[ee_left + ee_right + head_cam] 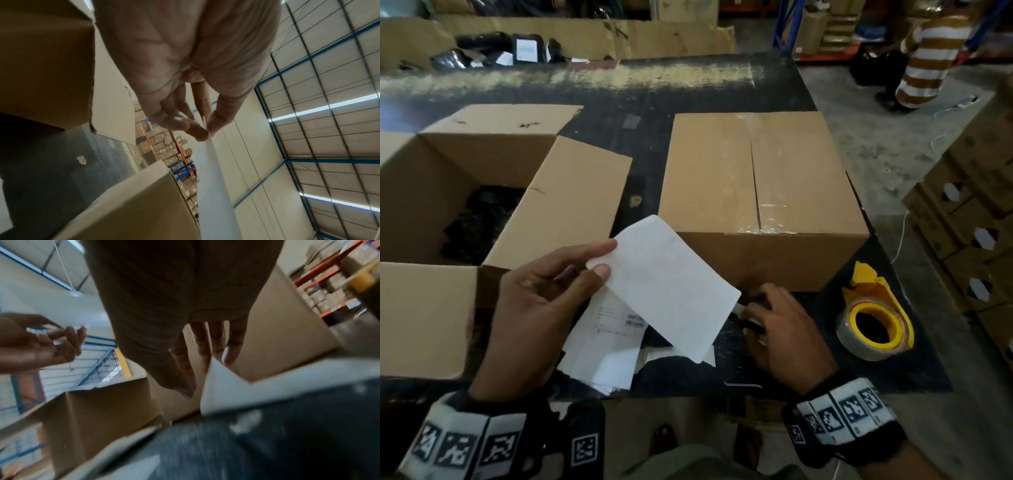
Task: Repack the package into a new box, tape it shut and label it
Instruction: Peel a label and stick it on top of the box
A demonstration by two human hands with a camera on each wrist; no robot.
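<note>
My left hand (602,260) pinches the near corner of a blank white label (667,287) between thumb and fingers and holds it up over the table; the pinch also shows in the left wrist view (207,131). Behind the label stands the sealed box (756,178), its top seam covered with clear tape. My right hand (753,315) lies low on the table in front of that box. Its fingers (230,352) are nearly straight and touch a white paper scrap (226,389). At the left, an open box (571,192) holds black packages (479,222).
A yellow tape dispenser (873,318) with a clear roll sits right of my right hand. Loose printed sheets (606,342) lie under the label on the black table (647,92). Stacked cartons (969,212) line the right side. A person in a striped shirt (928,58) crouches on the floor beyond.
</note>
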